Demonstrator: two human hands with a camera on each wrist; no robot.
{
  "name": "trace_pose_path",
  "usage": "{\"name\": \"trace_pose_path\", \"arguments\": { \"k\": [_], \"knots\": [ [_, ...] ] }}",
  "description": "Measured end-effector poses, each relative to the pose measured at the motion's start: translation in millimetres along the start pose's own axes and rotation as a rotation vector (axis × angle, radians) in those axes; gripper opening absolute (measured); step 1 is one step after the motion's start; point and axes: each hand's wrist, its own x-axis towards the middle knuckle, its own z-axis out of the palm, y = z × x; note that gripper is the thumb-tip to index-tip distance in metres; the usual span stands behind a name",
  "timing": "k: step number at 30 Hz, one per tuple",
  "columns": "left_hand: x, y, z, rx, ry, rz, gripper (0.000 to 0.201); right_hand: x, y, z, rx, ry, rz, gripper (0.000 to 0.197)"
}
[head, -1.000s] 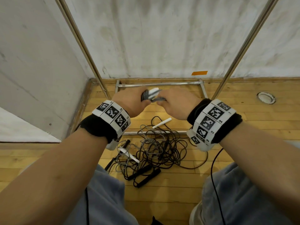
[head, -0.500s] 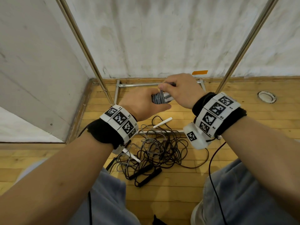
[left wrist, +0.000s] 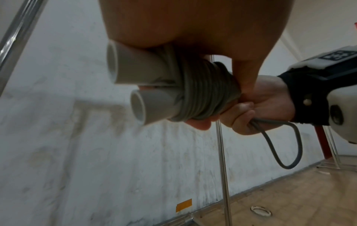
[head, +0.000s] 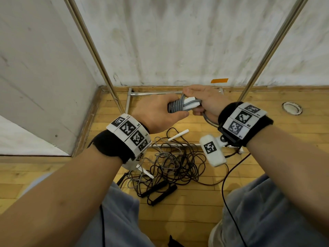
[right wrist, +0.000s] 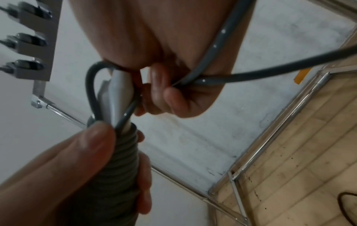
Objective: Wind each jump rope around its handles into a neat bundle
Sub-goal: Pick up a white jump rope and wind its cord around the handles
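Head view: both forearms reach forward above the wooden floor [head: 187,207]. On the left, the left hand [head: 156,113] curls its fingers and thumb round the grey jump rope bundle [head: 179,106], held in the air with white handles side by side. Right of it, the right hand [head: 204,98] pinches the loose rope end, knuckles up. Below lie tangled ropes [head: 170,161].

Two white handles [left wrist: 135,71] wound together; two black handles [head: 160,191] on floor.
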Motion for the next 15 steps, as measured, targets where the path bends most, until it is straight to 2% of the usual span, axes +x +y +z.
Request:
{"name": "trace_pose_path", "arguments": {
  "k": [4, 7, 9, 11, 13, 15],
  "knots": [
    [-1.3, -1.1, 0.0, -0.075, -0.024, -0.001, 0.027, 0.7, 3.0, 0.1, 0.085, 0.003, 0.014, 0.018],
    [-0.7, -0.5, -6.1, -0.287, -0.001, -0.044, 0.028, 0.0, 4.4, 1.0, 0.153, -0.059, 0.069, 0.021],
    [1.1, -1.3, -11.0, -0.393, 0.035, -0.081, 0.028, -1.9, 6.3, 5.3, 0.109, -0.075, 0.080, 0.023],
    [3.0, -3.1, -13.2, -0.410, 0.059, -0.098, 0.028, -4.0, 7.6, 11.3, -0.059, -0.016, 0.027, 0.029],
    [5.1, -5.1, -14.6, -0.418, 0.086, -0.123, 0.028, -7.7, 5.8, 19.0, -0.336, 0.049, -0.048, 0.033],
    [8.3, -9.4, -15.6, -0.370, 0.089, -0.153, 0.031, -11.9, 3.5, 25.0, -0.653, 0.048, -0.122, 0.033]
  ]
}}
